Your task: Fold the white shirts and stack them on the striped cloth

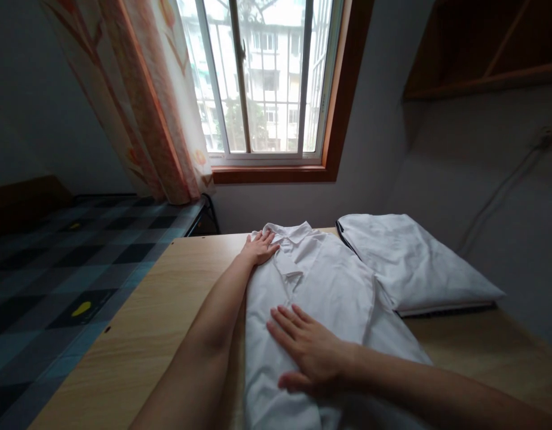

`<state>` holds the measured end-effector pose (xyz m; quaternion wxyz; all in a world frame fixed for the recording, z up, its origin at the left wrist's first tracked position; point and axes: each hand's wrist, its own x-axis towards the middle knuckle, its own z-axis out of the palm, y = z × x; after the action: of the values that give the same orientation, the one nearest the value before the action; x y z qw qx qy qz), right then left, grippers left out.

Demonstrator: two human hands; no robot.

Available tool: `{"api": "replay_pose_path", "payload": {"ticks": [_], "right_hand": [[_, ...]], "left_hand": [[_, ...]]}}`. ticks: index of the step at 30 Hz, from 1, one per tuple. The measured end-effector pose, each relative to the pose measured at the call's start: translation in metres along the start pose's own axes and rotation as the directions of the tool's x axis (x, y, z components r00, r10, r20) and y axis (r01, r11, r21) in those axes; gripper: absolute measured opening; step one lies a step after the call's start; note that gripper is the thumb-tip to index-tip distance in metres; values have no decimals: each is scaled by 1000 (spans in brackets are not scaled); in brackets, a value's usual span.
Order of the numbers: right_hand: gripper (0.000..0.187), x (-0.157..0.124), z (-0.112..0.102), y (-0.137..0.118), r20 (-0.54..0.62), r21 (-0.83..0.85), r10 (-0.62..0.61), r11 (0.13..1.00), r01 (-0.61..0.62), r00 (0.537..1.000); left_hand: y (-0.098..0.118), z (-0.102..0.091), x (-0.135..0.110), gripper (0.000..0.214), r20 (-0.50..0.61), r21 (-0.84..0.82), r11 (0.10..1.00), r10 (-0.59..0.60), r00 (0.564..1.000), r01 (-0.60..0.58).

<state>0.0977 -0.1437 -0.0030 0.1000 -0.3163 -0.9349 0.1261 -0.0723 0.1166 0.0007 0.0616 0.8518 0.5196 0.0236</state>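
A white collared shirt lies spread along the wooden table, collar at the far end. My left hand rests flat on the shirt's far left shoulder beside the collar, fingers stretched out. My right hand lies flat on the shirt's middle, fingers spread and pointing left. Neither hand holds anything.
A folded white garment with dark trim lies on the table at the right, touching the shirt. A bed with a checkered cover stands at the left. A window and a patterned curtain are behind; a wall runs along the right.
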Motion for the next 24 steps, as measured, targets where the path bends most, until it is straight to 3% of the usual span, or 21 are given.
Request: {"api": "replay_pose_path", "payload": {"ticks": [5, 7, 11, 14, 17, 19, 21, 24], "right_hand": [[48, -24, 68, -48, -179, -118, -211, 974, 192, 961], [46, -26, 76, -59, -196, -137, -203, 974, 178, 959], [78, -23, 34, -69, -80, -39, -127, 992, 124, 989], [103, -10, 2, -67, -16, 80, -57, 995, 59, 998], [110, 7, -3, -57, 1, 147, -19, 989, 19, 1000], [100, 15, 3, -47, -14, 213, -33, 976, 35, 999], [74, 17, 8, -34, -80, 362, 0, 932, 29, 997], [51, 15, 7, -10, -185, 593, 224, 802, -73, 957]], "left_hand": [[4, -5, 1, 67, -21, 66, 998, 9, 1000, -8], [11, -8, -3, 64, -112, 127, 992, -4, 994, 18], [25, -17, -24, 58, -240, 214, 975, 0, 971, 53], [26, -23, -49, 55, -188, 197, 980, 8, 982, 29], [18, -27, -79, 55, -77, 130, 991, 1, 997, 9], [12, -29, -104, 52, -72, 78, 996, 47, 996, -42], [10, -31, -136, 47, -189, 26, 998, 58, 980, -54], [19, -34, -199, 45, -333, -23, 991, 116, 936, -131]]}}
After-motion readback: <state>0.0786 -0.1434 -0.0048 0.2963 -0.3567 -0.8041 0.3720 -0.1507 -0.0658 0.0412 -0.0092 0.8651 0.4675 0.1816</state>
